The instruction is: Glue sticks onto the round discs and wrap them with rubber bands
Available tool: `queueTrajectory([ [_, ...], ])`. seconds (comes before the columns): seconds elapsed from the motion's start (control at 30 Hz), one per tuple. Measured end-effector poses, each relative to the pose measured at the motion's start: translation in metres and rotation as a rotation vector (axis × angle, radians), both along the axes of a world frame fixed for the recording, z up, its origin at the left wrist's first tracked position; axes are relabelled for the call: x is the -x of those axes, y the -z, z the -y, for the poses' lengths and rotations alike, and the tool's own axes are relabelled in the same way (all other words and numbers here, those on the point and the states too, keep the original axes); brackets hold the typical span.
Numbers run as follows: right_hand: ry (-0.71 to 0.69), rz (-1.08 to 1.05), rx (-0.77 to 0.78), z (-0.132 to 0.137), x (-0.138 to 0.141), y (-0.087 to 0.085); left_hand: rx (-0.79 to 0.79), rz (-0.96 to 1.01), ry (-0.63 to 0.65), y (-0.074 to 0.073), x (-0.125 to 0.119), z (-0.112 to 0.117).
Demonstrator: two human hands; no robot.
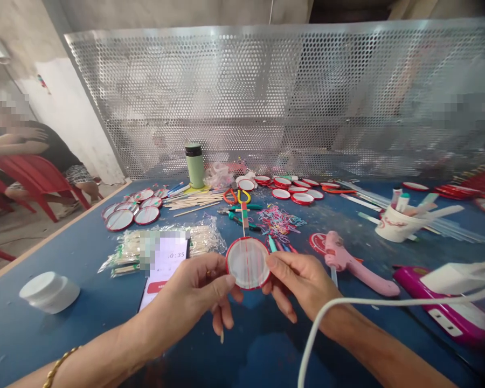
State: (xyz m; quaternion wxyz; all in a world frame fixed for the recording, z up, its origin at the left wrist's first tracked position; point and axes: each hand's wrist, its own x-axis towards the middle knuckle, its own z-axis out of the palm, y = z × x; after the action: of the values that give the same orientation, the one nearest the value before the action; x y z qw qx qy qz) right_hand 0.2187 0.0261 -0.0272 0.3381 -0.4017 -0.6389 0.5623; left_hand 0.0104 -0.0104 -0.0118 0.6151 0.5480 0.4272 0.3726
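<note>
In front of me, my left hand (pixel 210 291) and my right hand (pixel 291 277) pinch opposite edges of a small round red-rimmed disc (pixel 248 264). Its face is pale and translucent, with a red line down the middle. A narrow strip (pixel 245 218) with red and green on it shows just above the rim; whether it is joined to the disc I cannot tell. Below my left fingers pokes the tip of a thin wooden stick (pixel 222 337). A phone (pixel 167 261) stands behind my left hand. To the right of my right hand lies a pink glue gun (pixel 353 267).
More red-rimmed discs (pixel 281 194) lie across the back. Wooden sticks (pixel 194 200), pliers (pixel 242 218) and colourful small pieces (pixel 281 221) lie mid-table. A white cable (pixel 313 331) crosses my right forearm. A cup of markers (pixel 402 221), purple power strip (pixel 444 318) and white jar (pixel 49 292) flank me.
</note>
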Motion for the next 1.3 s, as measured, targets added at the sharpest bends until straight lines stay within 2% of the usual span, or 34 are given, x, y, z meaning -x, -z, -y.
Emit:
queueTrajectory([
  [0.3, 0.062, -0.117, 0.036, 0.004, 0.001, 0.002, -0.043, 0.030, 0.062, 0.008, -0.009, -0.002],
  [0.63, -0.031, -0.151, 0.121, 0.004, 0.002, 0.000, -0.002, 0.026, 0.051, 0.015, -0.007, -0.001],
  [1.07, 0.010, -0.094, 0.167, 0.009, 0.006, 0.001, 0.053, 0.012, 0.041, 0.017, -0.007, 0.000],
  [1.3, 0.024, -0.059, 0.171, 0.009, 0.005, 0.002, 0.132, 0.046, 0.050, 0.015, -0.007, 0.002],
])
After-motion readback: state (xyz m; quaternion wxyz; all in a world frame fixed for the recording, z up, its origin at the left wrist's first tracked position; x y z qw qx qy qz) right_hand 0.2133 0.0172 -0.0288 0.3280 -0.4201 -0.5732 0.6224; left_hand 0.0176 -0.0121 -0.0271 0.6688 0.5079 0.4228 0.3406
